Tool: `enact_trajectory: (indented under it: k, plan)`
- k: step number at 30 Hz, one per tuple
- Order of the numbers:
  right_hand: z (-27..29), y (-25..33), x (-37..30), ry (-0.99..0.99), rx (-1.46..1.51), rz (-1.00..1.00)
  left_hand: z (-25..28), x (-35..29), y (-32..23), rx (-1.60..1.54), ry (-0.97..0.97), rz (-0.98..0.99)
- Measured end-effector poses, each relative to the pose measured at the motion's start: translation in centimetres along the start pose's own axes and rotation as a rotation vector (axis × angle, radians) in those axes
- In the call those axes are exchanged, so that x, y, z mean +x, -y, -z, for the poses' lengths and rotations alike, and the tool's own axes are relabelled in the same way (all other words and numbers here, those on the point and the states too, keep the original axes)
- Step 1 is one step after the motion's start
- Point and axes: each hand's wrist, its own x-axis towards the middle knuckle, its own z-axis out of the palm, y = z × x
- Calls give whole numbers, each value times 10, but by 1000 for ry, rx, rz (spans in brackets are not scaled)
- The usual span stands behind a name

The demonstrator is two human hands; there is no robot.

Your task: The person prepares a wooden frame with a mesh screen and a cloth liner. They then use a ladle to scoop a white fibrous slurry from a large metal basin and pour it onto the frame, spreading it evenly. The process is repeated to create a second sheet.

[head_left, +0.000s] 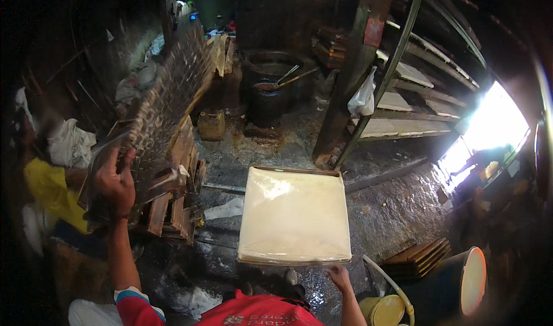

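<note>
Red cloth of a shirt (259,311) comes closest, and from its sleeves both arms reach forward. Up on the left, the left hand (117,182) has its fingers closed on the near edge of a dark, blurred panel (173,89), which rises away beyond them. Just beside those fingers, lower and to their right, stand stacked wooden frames (173,205). Over at the right hand (340,277), the fingers are close to the near right corner of a square tray (294,216); I can't tell how far open they are, or whether they touch it. That tray, between the two hands, has a thin brown edge and is covered by a smooth, glossy, cream-coloured layer.

To the right of the right fingers, and nearer the shirt, sits a yellow bucket (386,311) with a pale hose (397,285) curving by it; what's in it I can't make out. Next to that a big dark drum (438,280) leans with its pale rim outward. Well ahead of both sets of fingers, a dark pot (268,104) has long handles sticking out, contents unclear, and a yellowish jug (211,125) stands left of it.
</note>
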Motion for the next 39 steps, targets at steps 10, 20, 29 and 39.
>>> enact_trajectory:
  k: [10,20,29,39]
  plan:
    - [110,190,152,-41,406,428,-99,-6,-176,-465,-250,466]
    - [117,69,176,-146,76,70,-321,-257,-153,-184,447,788]
    - [54,-36,153,-197,-123,-24,-336,-419,-95,-5,975,853]
    - [68,2,230,342,-1068,-79,-323,-407,-17,-421,694,919]
